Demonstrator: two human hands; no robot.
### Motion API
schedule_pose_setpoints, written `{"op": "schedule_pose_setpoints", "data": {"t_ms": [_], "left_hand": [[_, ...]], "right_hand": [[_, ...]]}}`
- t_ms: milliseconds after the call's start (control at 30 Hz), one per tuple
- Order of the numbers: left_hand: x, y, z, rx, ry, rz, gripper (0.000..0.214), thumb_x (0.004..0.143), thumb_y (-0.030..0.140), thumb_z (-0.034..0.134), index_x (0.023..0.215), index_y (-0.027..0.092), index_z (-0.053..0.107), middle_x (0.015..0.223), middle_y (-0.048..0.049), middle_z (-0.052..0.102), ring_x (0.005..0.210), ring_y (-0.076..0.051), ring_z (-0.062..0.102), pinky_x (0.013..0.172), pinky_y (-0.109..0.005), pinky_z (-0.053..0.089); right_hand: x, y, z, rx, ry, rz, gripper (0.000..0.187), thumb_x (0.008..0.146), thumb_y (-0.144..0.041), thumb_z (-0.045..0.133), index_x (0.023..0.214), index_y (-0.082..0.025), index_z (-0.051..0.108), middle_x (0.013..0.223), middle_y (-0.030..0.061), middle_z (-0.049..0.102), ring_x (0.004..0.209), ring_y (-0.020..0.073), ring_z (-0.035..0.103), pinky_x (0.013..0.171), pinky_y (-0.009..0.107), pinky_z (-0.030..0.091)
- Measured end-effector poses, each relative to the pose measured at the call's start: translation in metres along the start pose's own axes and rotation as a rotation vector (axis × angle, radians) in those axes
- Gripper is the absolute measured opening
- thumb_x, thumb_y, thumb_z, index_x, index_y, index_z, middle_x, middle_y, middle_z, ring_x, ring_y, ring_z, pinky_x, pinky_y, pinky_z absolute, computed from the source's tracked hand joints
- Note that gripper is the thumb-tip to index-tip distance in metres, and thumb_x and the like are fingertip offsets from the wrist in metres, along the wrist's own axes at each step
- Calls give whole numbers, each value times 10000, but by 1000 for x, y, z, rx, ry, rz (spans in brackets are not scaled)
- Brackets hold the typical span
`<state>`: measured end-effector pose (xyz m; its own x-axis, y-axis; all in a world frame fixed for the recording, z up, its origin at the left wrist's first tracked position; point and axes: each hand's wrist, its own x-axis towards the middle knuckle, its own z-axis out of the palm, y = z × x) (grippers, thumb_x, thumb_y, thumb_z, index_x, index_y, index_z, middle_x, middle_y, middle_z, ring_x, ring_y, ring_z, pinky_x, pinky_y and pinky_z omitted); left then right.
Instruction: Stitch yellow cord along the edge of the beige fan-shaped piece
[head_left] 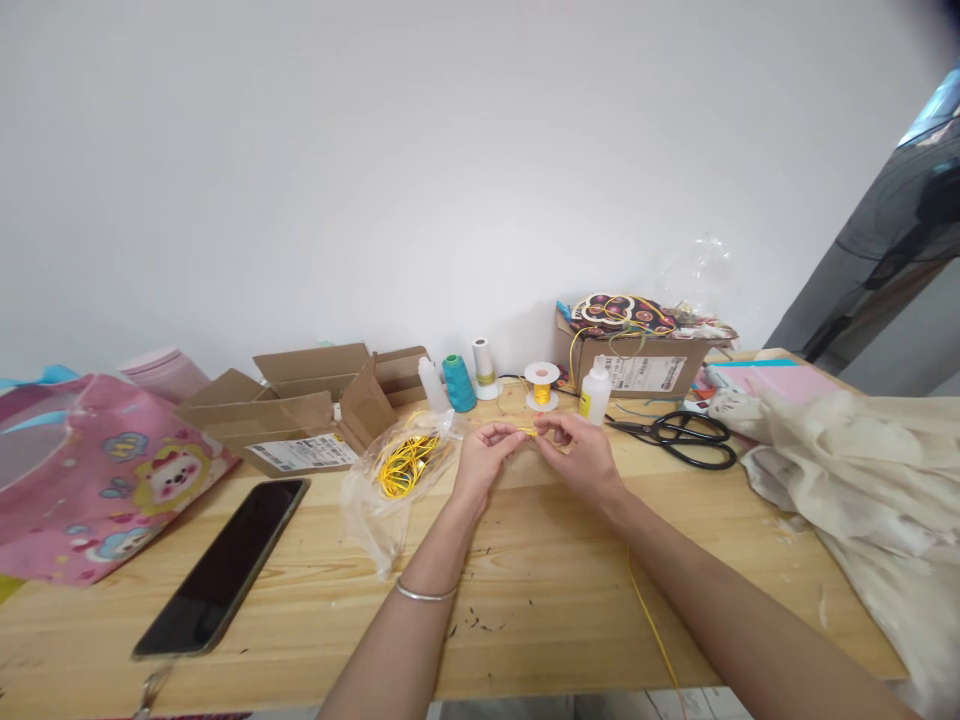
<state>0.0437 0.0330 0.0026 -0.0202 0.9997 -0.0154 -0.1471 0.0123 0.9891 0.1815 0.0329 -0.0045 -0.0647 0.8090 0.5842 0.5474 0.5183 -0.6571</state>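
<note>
Both hands meet above the middle of the wooden table, each pinching a thin yellow cord (529, 432). My left hand (487, 456) closes thumb and fingertips on it from the left, and my right hand (579, 456) does the same from the right. A loose length of the yellow cord drops past my right forearm and over the table's front edge. Just behind the hands stands a white spool (541, 388) wound with yellow cord. A clear plastic bag (375, 520) holding a yellow cord bundle (406, 466) lies left of my left hand.
Black-handled scissors (675, 436) and cream fabric (870, 480) lie to the right. Behind stand a glue bottle (597, 392), a teal thread cone (458, 384) and a filled cardboard box (652, 366). Leftward are an open box (292, 420), a phone (225, 565) and a pink bag (112, 480).
</note>
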Motion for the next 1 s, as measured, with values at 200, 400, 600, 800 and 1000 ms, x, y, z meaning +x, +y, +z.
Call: {"op": "schedule_pose_setpoints", "data": {"t_ms": [200,400,600,800,1000], "left_hand": [[0,1,1,-21,30,-6,180,518,243,688,624,135,590,475,45,532,445,-48,430,472,-179,328],[-1,1,1,-39,25,1,175,521,235,688,620,133,587,481,42,534,460,-52,445,483,-181,347],[-1,-1,1,-20,-15,5,173,529,236,688,627,136,586,488,43,541,462,-49,449,484,-177,346],[-1,-2,1,-68,-70,-38,212,534,267,689,669,141,584,516,44,545,409,-22,384,398,-154,262],[-3,0,2,-36,-88,-92,259,546,304,679,727,132,613,477,44,505,375,-8,309,351,-157,152]], "right_hand": [[0,0,1,-2,0,-11,164,671,-165,509,814,-184,586,694,4,602,578,108,471,549,218,386],[0,-1,0,-3,-6,-32,110,687,-175,505,757,-183,589,667,9,589,572,107,471,538,213,376],[0,2,1,-24,0,-28,97,684,-175,513,739,-180,593,644,10,571,566,106,467,518,208,366],[1,5,2,-6,9,-27,146,689,-180,511,809,-178,594,672,12,587,574,111,475,548,225,384],[0,6,3,9,15,-11,169,690,-187,512,839,-185,591,698,11,600,562,110,472,550,234,392]]}}
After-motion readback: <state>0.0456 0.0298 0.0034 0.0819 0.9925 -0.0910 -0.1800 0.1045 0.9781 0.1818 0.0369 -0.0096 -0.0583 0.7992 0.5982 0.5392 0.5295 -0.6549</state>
